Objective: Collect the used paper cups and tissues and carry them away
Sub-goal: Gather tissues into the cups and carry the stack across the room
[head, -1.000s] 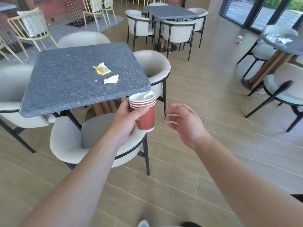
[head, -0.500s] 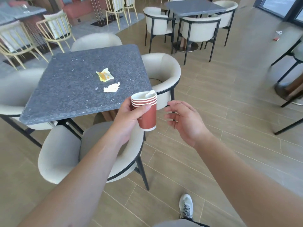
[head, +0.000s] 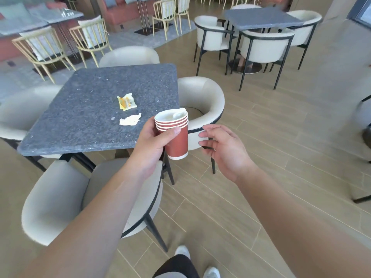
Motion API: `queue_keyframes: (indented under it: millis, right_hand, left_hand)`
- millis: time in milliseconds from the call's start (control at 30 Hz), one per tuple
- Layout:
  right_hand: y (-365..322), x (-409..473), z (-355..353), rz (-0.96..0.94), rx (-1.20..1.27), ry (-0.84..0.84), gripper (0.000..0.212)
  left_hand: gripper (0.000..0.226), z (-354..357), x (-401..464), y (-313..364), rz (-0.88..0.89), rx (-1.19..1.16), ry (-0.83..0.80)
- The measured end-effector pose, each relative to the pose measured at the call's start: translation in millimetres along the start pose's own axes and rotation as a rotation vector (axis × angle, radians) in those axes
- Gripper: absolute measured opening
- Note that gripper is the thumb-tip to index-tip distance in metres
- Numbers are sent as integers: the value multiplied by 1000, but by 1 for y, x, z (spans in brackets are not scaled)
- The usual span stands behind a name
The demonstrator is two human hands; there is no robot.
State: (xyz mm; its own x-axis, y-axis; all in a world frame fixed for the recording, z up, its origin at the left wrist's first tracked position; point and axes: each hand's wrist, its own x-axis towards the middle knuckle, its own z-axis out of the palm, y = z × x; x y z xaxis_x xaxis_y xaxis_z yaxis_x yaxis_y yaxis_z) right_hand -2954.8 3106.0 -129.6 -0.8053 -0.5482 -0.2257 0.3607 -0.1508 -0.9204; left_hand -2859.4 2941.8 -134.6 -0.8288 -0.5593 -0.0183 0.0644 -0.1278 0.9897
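Grey stone forms the desk (head: 90, 109), on which a yellow-stained tissue (head: 126, 101) and a white tissue (head: 130, 119) are left, ringed by cream chairs (head: 60, 199). A stack of red paper cups (head: 174, 133), a tissue tucked inside, is gripped upright by the left hand (head: 152, 145). The right hand (head: 222, 149) is held relaxed just beside it, empty, above wood-look floor tiles (head: 281, 157).

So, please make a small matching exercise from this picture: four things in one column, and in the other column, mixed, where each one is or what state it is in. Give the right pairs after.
Things
1. stack of red paper cups
2. yellow-stained tissue
3. right hand
4. white shoe

Places or states
A. lying on the grey table
B. on the floor at the bottom edge
C. held in the left hand
D. holding nothing, fingers relaxed

Pairs: 1-C, 2-A, 3-D, 4-B
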Motion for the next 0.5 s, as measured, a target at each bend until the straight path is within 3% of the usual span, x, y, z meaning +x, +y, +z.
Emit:
queue_keyframes:
  millis: [167, 267, 367, 500]
  right_hand:
    - [2, 45, 15, 31, -1, -25, 19]
    - [4, 75, 28, 48, -42, -17, 25]
    - [4, 116, 44, 52, -106, -1, 13]
    - [-2, 184, 86, 69, -165, -7, 13]
  left_hand:
    - [64, -16, 36, -16, -28, -4, 32]
    - [61, -28, 70, -25, -59, -38, 57]
    - [55, -41, 110, -33, -53, -51, 71]
    - [64, -76, 169, -28, -20, -84, 115]
